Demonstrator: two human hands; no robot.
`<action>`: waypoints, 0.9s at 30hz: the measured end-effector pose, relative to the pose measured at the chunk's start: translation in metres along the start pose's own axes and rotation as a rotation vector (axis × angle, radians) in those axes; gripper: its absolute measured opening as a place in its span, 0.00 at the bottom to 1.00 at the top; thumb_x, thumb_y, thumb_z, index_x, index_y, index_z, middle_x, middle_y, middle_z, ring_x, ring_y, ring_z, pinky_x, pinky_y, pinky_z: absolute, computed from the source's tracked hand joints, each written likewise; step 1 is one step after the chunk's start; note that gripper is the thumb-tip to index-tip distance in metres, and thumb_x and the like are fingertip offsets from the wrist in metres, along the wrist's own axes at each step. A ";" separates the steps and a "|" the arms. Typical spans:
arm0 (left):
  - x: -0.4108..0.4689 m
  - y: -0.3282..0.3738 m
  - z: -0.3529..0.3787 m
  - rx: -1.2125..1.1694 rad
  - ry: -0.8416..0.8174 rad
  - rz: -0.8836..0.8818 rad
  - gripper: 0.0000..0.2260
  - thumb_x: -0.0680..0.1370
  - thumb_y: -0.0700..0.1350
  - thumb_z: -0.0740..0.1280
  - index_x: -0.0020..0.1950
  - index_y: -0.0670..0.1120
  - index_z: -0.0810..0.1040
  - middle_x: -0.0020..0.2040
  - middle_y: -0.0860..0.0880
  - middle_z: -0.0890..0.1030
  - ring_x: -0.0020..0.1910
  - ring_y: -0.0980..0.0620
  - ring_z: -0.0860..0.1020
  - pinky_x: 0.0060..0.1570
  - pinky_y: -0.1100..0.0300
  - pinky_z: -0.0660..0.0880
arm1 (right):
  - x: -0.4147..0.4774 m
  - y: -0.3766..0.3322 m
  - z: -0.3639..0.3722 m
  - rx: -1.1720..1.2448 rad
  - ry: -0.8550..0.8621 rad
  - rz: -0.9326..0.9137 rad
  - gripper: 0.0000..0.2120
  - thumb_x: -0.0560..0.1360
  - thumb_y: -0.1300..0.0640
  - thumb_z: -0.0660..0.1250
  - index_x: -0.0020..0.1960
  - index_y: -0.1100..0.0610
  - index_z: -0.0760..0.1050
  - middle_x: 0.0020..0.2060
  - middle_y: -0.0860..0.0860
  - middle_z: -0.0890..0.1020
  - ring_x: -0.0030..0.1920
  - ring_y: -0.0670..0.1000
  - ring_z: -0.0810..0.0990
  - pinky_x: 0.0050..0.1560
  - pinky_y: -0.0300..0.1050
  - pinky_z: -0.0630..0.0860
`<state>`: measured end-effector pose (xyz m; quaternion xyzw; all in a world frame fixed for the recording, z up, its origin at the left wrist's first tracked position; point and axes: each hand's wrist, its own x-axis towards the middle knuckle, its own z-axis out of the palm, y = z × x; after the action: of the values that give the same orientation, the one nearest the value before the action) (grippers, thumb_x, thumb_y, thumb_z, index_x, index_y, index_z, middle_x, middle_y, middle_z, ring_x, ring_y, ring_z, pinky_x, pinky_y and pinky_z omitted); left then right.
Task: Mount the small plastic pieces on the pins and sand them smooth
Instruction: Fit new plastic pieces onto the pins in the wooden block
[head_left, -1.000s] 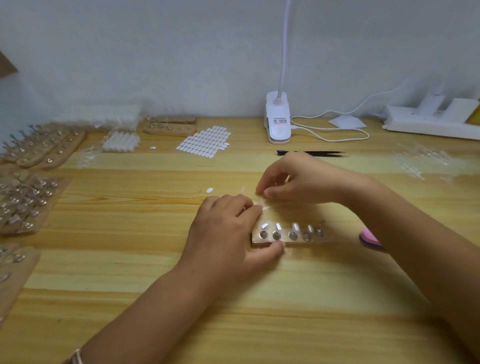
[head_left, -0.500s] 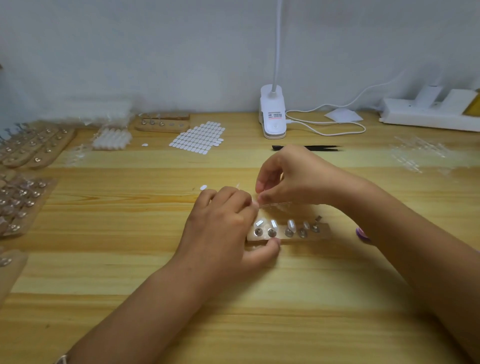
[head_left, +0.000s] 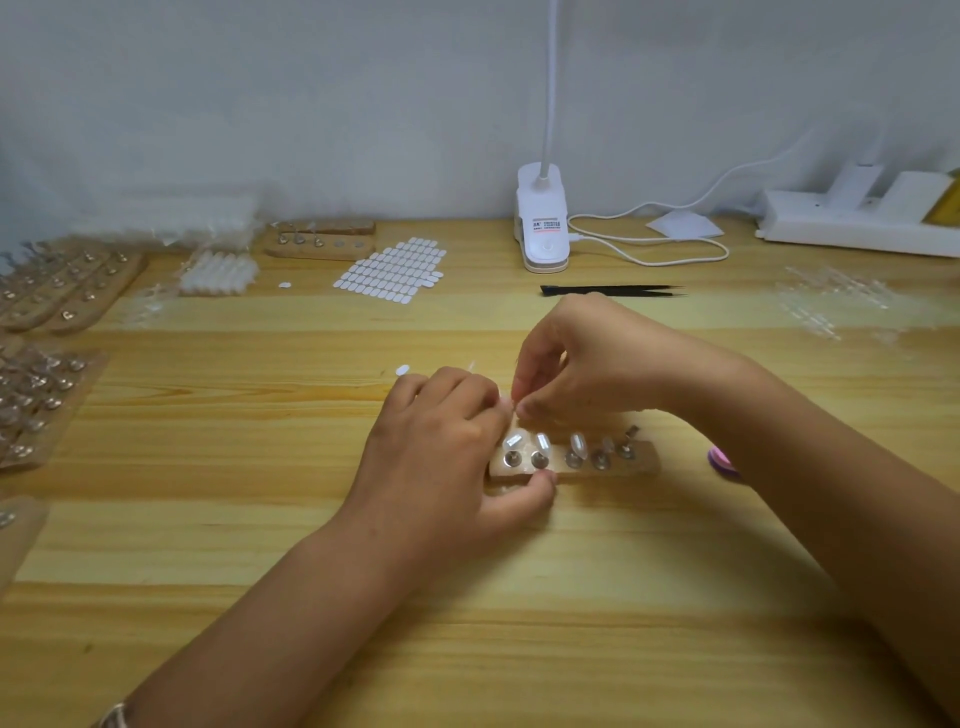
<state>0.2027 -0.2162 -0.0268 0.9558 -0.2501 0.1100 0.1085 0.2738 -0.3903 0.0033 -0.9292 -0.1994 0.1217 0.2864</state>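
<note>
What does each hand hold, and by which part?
The left hand grips the pin block by its left end. The right hand pinches a tiny piece, too small to identify.

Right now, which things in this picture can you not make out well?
Head view: the small thing pinched by the right hand is too small to identify; fingers cover it.
The left hand hides the left end of the wooden pin strip it holds.
The right forearm hides most of a pink item.
The pin boards at the left edge are blurred and cut off.
</note>
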 end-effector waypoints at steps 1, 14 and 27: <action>0.000 0.000 0.000 0.001 0.001 0.000 0.24 0.70 0.65 0.60 0.49 0.48 0.84 0.47 0.55 0.79 0.53 0.51 0.76 0.60 0.57 0.60 | 0.000 0.000 0.000 -0.012 0.008 -0.012 0.04 0.70 0.54 0.79 0.39 0.47 0.85 0.32 0.42 0.84 0.36 0.39 0.81 0.34 0.32 0.75; 0.000 0.000 -0.001 -0.031 -0.015 -0.030 0.26 0.69 0.66 0.59 0.50 0.47 0.84 0.50 0.54 0.81 0.54 0.51 0.77 0.61 0.56 0.59 | -0.023 0.002 -0.049 0.017 0.081 0.008 0.04 0.74 0.53 0.75 0.41 0.52 0.84 0.39 0.49 0.86 0.44 0.49 0.84 0.47 0.43 0.78; 0.005 0.017 0.006 -0.266 0.071 -0.031 0.20 0.70 0.63 0.66 0.59 0.57 0.80 0.62 0.56 0.74 0.63 0.55 0.70 0.61 0.60 0.55 | -0.062 0.015 -0.046 0.051 -0.234 -0.127 0.01 0.74 0.50 0.73 0.43 0.46 0.83 0.42 0.41 0.85 0.49 0.42 0.82 0.58 0.44 0.75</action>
<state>0.1988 -0.2346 -0.0289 0.9323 -0.2437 0.1080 0.2446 0.2390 -0.4513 0.0386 -0.8866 -0.2867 0.2158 0.2917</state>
